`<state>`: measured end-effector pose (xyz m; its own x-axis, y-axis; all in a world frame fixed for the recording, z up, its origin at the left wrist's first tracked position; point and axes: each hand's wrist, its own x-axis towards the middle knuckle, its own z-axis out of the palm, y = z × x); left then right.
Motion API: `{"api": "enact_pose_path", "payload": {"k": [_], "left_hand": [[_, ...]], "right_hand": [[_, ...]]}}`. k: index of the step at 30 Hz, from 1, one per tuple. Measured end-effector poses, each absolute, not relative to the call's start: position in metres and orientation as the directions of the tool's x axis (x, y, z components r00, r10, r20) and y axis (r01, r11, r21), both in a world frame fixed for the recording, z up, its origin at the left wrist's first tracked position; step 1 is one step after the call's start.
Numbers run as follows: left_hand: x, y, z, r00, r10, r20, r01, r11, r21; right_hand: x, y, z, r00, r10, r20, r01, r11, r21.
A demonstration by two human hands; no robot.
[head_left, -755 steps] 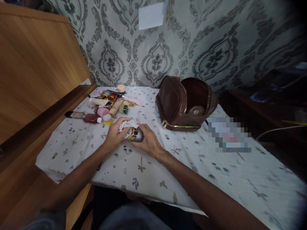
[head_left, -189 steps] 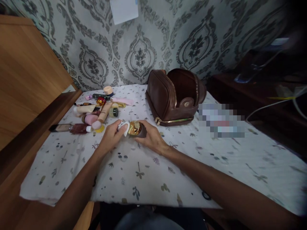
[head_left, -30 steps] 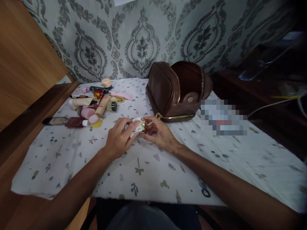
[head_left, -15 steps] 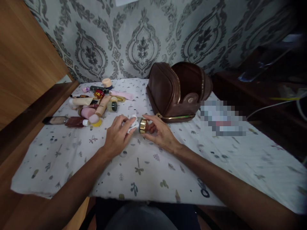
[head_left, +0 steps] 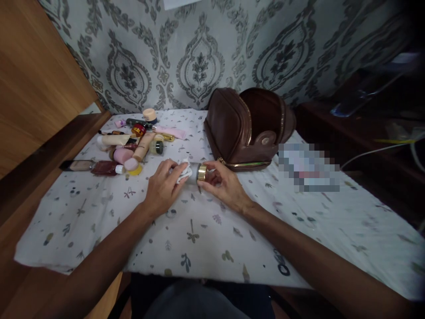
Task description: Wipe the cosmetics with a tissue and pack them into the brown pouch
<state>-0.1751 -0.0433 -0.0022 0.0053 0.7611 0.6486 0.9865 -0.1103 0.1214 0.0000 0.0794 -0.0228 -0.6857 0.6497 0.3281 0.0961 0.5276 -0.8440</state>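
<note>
Cloth [head_left: 183, 173] in left fingers [head_left: 175, 176] now bares more container [head_left: 194, 174] mid-frame, right fingers [head_left: 211, 189] pinching its gold cap [head_left: 202, 172], so wiping apparently continues.

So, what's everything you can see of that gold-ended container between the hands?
The container is cylindrical, with a greyish, frosted-looking body and a shiny, metallic-looking gold band. It is held sideways, gold end toward the right hand, whose fingers grip it. The left hand holds a crumpled white cloth against the other end, hiding part of it.
</note>
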Motion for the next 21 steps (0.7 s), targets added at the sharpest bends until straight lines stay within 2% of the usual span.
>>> {"api": "enact_pose_path", "payload": {"k": [6,9,16,21], "left_hand": [[-0.16,-0.047,0.001,0.132,0.732,0.669,0.986,-0.166,-0.013],[-0.163,-0.046,-0.001,0.129,0.749,0.65,0.988,-0.157,-0.016],[-0.175,-0.042,-0.004,0.007,0.764,0.645,0.99,-0.098,0.104],[-0.164,-0.045,-0.002,0.144,0.716,0.683,0.982,-0.187,-0.011]], "right_hand": [[-0.001,0.078,-0.026,-0.707,0.622,0.338,0.056,0.526,-0.849],[-0.001,0.08,-0.026,-0.703,0.635,0.319,0.074,0.511,-0.856],[-0.002,0.082,-0.024,-0.656,0.723,0.217,0.062,0.338,-0.939],[-0.005,0.078,-0.02,-0.678,0.725,0.121,-0.006,0.159,-0.987]]}}
